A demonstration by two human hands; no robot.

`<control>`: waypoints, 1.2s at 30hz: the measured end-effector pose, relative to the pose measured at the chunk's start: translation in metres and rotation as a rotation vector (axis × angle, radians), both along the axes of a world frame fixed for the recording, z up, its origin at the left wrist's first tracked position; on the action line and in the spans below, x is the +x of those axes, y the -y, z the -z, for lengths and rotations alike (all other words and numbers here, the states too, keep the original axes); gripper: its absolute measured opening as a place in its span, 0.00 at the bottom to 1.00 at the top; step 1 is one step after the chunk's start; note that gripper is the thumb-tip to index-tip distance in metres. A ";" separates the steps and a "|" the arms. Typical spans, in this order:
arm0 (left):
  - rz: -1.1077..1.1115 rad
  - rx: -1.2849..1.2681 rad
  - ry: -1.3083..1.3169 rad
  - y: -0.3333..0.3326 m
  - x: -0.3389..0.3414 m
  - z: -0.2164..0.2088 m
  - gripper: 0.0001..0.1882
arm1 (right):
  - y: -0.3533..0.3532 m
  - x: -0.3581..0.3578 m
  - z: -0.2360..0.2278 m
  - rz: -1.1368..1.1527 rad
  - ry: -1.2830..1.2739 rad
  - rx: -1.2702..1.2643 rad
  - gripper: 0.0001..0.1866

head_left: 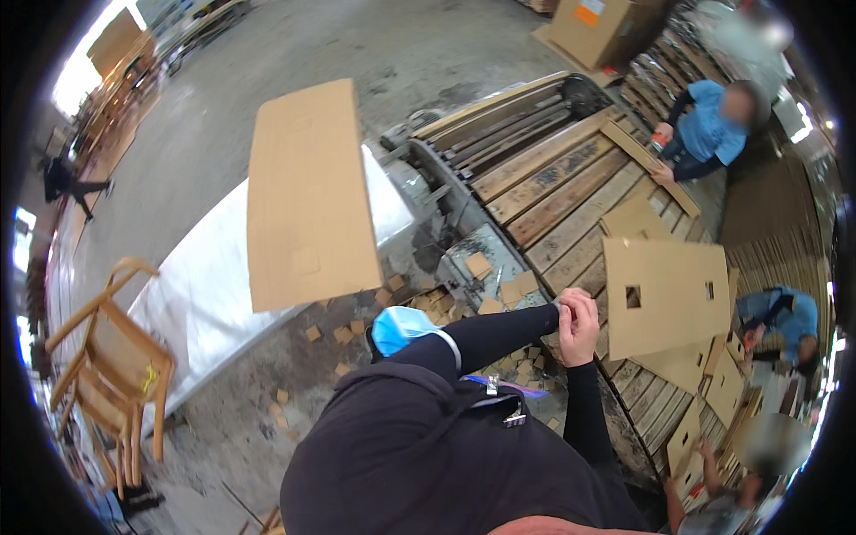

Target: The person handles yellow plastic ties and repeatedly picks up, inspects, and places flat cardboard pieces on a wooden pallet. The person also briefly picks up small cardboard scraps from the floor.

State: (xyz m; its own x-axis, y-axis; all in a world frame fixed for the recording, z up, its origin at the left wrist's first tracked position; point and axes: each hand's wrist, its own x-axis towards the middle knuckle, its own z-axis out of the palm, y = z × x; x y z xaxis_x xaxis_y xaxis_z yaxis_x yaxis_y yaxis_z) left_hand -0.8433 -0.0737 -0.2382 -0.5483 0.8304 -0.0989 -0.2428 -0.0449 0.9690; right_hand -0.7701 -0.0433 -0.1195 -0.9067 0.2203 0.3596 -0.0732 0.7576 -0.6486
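My left hand [578, 301] and my right hand [579, 342] meet in front of me, at the near edge of the slatted wooden table [571, 232]. Both have curled fingers and overlap close to the left sleeve's cuff. Whatever lies between them, if anything, is hidden. Just right of the hands is a tan cardboard sheet [669, 316] with two cut-out holes, raised above the table at an angle. A blue face mask [401, 330] hangs on my left upper arm.
A large cardboard panel [312, 196] lies on a silvery covered surface [201, 285] at left, near wooden chairs [120, 366]. Small cardboard offcuts [437, 305] litter the floor. Across the table, a co-worker in blue [713, 125] handles a cardboard strip [651, 168]; others work at right.
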 end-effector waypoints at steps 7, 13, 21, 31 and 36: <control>-1.073 -0.668 -0.689 0.346 -0.052 0.018 0.17 | 0.121 -0.075 0.110 -0.287 0.441 -0.604 0.18; -1.477 -1.473 -0.079 0.608 -0.106 -0.016 0.37 | 0.317 -0.208 0.151 -0.141 0.630 -0.409 0.36; -1.313 -1.297 0.021 0.633 -0.095 -0.017 0.31 | 0.345 -0.222 0.108 -0.141 0.809 -0.671 0.33; -1.354 -0.882 -0.469 0.554 -0.097 -0.117 0.23 | 0.270 -0.139 0.079 -0.109 0.589 -1.455 0.16; -1.221 -0.473 -0.733 0.479 -0.093 -0.117 0.38 | 0.226 -0.043 0.083 0.221 0.448 -1.796 0.20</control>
State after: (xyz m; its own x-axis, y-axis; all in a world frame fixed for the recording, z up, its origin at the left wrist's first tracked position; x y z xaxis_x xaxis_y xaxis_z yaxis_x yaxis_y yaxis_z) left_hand -0.9368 -0.5527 -0.1215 -0.9068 -0.1915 0.3756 0.2442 0.4875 0.8383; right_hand -0.8130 -0.2694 -0.2025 -0.7617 0.1302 -0.6347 0.2991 -0.7983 -0.5227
